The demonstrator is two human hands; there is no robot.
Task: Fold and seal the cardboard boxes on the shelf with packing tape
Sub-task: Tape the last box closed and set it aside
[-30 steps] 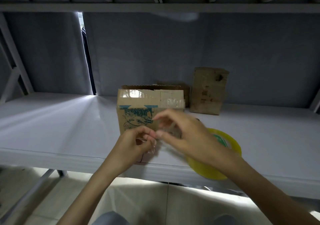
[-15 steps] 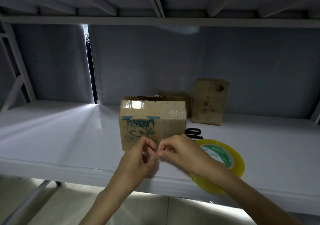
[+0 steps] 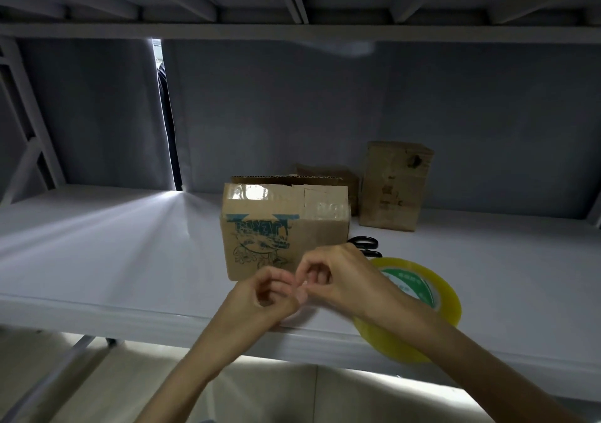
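Observation:
A printed cardboard box (image 3: 279, 227) stands upright on the white shelf (image 3: 113, 243), with clear tape shining along its top edge. My left hand (image 3: 263, 299) and my right hand (image 3: 341, 279) meet just in front of the box's lower right corner. Their fingers are curled and the fingertips pinch together on a small, barely visible piece of clear tape (image 3: 303, 293). A yellow packing tape roll (image 3: 432, 295) shows behind my right wrist, partly hidden by the arm, and its lower rim overlaps the shelf's front edge.
Black scissors (image 3: 366, 243) lie right of the printed box. A tall brown box (image 3: 395, 188) stands at the back right against the grey wall, and a low brown box (image 3: 328, 175) is behind the printed one. An upper shelf runs close overhead.
Both hands have dropped from the box's front face toward the shelf's front edge, still pinched together. The scissors have come into view behind my right hand.

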